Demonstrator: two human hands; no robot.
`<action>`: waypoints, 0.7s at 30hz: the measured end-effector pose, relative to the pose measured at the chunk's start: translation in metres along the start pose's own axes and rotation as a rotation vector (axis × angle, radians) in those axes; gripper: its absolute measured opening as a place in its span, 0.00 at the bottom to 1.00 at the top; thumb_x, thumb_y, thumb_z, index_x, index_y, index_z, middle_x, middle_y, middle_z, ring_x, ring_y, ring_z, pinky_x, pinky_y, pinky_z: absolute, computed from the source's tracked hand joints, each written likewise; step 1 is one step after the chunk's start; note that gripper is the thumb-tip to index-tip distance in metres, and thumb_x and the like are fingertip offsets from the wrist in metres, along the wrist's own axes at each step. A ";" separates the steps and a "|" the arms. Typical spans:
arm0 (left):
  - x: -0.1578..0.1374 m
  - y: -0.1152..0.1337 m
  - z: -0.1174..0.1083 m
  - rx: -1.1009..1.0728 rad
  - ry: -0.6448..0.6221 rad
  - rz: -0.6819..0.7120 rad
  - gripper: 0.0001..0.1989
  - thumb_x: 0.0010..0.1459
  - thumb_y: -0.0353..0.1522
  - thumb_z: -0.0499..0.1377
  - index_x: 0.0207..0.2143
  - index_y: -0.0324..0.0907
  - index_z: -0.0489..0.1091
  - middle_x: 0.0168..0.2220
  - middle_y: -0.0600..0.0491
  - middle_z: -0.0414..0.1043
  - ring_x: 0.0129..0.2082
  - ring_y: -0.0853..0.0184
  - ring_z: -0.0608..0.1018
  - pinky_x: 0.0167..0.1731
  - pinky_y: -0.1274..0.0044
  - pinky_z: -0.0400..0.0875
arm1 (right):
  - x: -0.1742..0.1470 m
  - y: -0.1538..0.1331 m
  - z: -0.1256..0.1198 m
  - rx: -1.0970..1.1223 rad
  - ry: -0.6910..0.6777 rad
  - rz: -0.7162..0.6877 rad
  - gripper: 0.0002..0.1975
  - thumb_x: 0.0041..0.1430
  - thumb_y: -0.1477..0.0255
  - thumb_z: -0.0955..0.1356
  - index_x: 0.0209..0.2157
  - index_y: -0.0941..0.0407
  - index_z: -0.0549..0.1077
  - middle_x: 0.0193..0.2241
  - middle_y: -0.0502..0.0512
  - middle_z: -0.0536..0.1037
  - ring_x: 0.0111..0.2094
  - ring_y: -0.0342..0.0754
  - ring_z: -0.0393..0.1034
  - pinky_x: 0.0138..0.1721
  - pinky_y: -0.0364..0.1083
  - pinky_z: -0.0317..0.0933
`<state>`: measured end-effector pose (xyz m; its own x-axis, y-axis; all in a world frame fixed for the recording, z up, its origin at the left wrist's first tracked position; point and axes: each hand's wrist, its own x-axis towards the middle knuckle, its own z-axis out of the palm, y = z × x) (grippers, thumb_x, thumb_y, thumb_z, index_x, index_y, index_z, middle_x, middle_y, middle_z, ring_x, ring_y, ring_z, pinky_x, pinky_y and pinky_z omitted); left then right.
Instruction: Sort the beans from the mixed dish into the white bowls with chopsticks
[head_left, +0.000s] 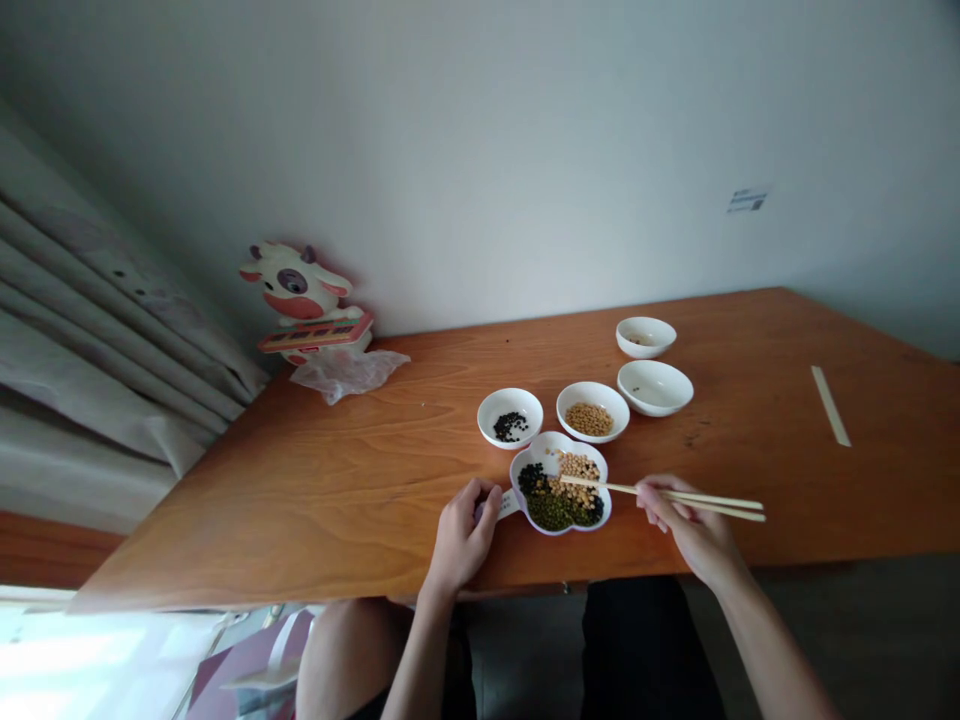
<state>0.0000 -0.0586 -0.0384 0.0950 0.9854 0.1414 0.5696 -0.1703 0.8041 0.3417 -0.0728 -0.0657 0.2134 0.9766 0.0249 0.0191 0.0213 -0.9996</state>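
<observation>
My left hand (466,535) is closed round the handle of a flower-shaped white dish (517,500). In the dish lie mixed beans: black ones, green ones (551,512) and pale yellow ones (581,466). Between the fingers of my right hand (686,525) is a pair of wooden chopsticks (619,488), their tips among the beans in the dish. Just behind the dish stand a white bowl with black beans (510,427) and a white bowl with yellow beans (589,418). Whether the chopstick tips pinch a bean I cannot tell.
Two more white bowls stand at the back right, one (655,390) with a few specks and one (645,338) with a little in it. A paper strip (830,405) lies at the right. A cow toy (307,300) and a clear plastic bag (349,372) sit at the far left.
</observation>
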 end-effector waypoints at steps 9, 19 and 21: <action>-0.001 0.003 0.001 0.020 0.042 0.014 0.22 0.75 0.47 0.52 0.33 0.44 0.72 0.28 0.53 0.74 0.30 0.63 0.75 0.33 0.75 0.64 | 0.005 0.003 0.003 0.131 0.061 -0.010 0.22 0.54 0.50 0.80 0.38 0.55 0.84 0.30 0.56 0.82 0.26 0.46 0.68 0.24 0.45 0.60; 0.001 0.001 0.000 0.032 0.043 -0.001 0.24 0.76 0.48 0.51 0.29 0.45 0.66 0.25 0.55 0.69 0.27 0.64 0.72 0.30 0.75 0.61 | 0.006 0.012 0.002 0.196 0.023 -0.014 0.17 0.71 0.61 0.73 0.54 0.56 0.78 0.48 0.57 0.82 0.40 0.49 0.79 0.41 0.50 0.76; 0.002 0.001 -0.001 0.030 0.044 -0.009 0.25 0.77 0.48 0.49 0.28 0.46 0.64 0.25 0.54 0.69 0.27 0.63 0.72 0.30 0.75 0.61 | 0.005 0.012 0.003 0.207 0.011 -0.008 0.18 0.73 0.64 0.71 0.59 0.56 0.75 0.57 0.60 0.79 0.51 0.54 0.79 0.51 0.57 0.77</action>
<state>-0.0006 -0.0571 -0.0367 0.0545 0.9856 0.1598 0.5943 -0.1606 0.7880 0.3405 -0.0673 -0.0774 0.2251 0.9738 0.0320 -0.1802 0.0739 -0.9809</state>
